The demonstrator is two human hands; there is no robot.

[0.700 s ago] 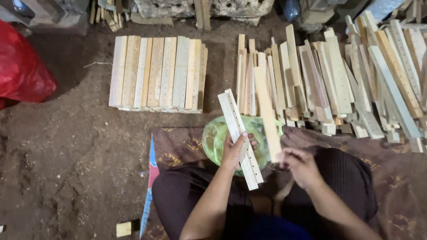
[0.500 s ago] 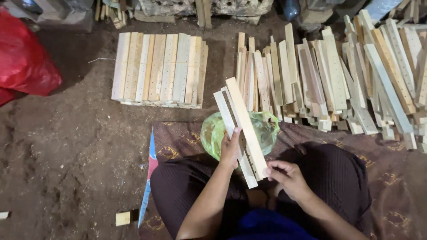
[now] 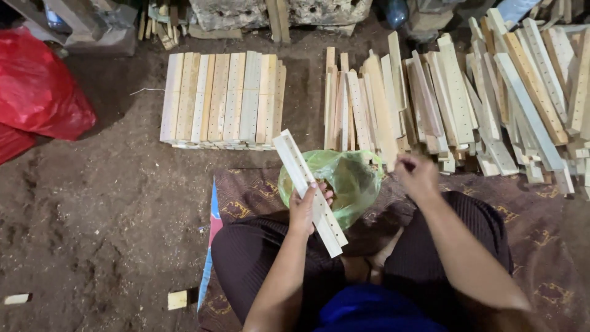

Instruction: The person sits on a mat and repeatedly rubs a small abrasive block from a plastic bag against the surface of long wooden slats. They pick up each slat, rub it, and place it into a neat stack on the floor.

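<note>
Neat stack built, loose heap waiting.

Far left of the fingers, a squared stack of drilled slats [image 3: 221, 98], seemingly the finished share. Left hand [image 3: 305, 209] clamped round two drilled slats [image 3: 309, 190] over a green bag [image 3: 350, 178]. Right hand [image 3: 416, 175] blurred near the unsorted heap [image 3: 455, 104]; fingers impossible to tell.

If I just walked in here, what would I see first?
Probably the wood: a neat stack of pale slats on the dirt floor straight ahead, and a big jumbled pile of slats to its right. Nearer, the left hand holds up a slat with a row of small holes over a green plastic bag, while the right hand reaches toward the jumbled pile. A bright red bag sits at the far left.
</note>
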